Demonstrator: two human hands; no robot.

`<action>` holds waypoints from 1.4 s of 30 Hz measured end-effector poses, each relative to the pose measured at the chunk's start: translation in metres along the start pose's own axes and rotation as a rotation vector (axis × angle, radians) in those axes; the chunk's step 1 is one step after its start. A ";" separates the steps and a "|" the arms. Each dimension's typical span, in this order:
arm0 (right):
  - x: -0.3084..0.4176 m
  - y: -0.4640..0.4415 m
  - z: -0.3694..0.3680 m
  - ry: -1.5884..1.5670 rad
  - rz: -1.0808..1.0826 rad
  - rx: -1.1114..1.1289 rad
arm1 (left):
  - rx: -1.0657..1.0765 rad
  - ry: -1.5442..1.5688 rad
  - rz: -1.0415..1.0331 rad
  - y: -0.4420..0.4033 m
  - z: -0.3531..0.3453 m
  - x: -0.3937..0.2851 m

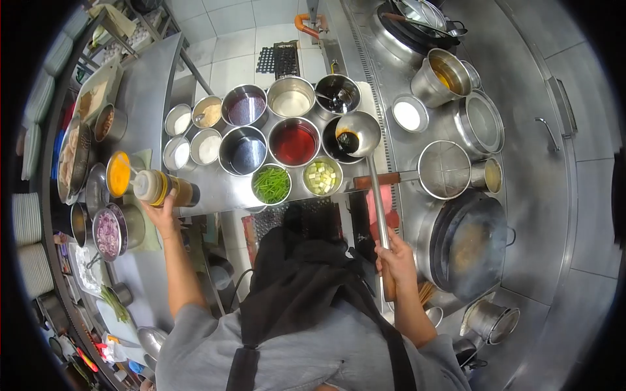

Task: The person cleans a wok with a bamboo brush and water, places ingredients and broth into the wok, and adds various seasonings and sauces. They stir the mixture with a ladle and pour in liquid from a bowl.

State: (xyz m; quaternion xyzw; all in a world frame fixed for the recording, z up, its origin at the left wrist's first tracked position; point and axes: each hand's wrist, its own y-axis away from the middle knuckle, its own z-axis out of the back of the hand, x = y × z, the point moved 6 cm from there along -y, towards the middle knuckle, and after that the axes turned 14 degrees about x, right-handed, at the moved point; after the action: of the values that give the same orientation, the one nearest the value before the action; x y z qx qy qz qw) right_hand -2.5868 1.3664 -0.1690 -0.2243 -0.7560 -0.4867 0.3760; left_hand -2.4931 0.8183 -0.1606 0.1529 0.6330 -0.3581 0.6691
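Black apron (280,293) and grey sleeves (186,339) nearest the camera. Left grip (163,207): narrow, wrapped round a squeeze bottle (171,188) near its pale cap. Cap end points left, towards a container of orange contents (119,174) just ahead-left of the grip; can't tell if they touch. Pot of chopped purple onion (107,233) is left of the same grip, slightly nearer the body.

Right grip (396,259): closed round the ladle (373,189) at its handle, wooden end sticking out below the hand. Ladle bowl is well ahead of the grip, dark liquid inside, over or beside a dark-filled pot (332,144); height unclear. Its shaft crosses in view over the wooden handle of a wire strainer (443,171), which is ahead-right of the grip.

Tabletop (222,195) ahead of and between both grips carries a cluster of metal containers: red liquid (295,141), chopped greens (272,184), pale green cubes (322,178), others behind and left. Wok (473,251) is right of the right grip, apart from it; contents hazy.
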 end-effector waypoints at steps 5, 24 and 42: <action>-0.003 0.006 0.008 0.003 0.058 0.007 | 0.173 0.088 -0.090 0.001 -0.034 -0.040; -0.006 0.084 0.054 -0.445 0.189 0.202 | 0.780 0.125 -0.167 0.045 -0.264 -0.118; -0.117 0.318 0.208 0.121 0.023 -0.923 | 1.722 0.111 -0.526 0.284 -0.603 -0.230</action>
State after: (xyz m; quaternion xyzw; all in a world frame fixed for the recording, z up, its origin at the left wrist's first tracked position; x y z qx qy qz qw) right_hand -2.3633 1.6936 -0.1314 -0.3478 -0.4346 -0.7801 0.2856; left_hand -2.7334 1.4788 -0.1028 0.4684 0.1915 -0.8418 0.1880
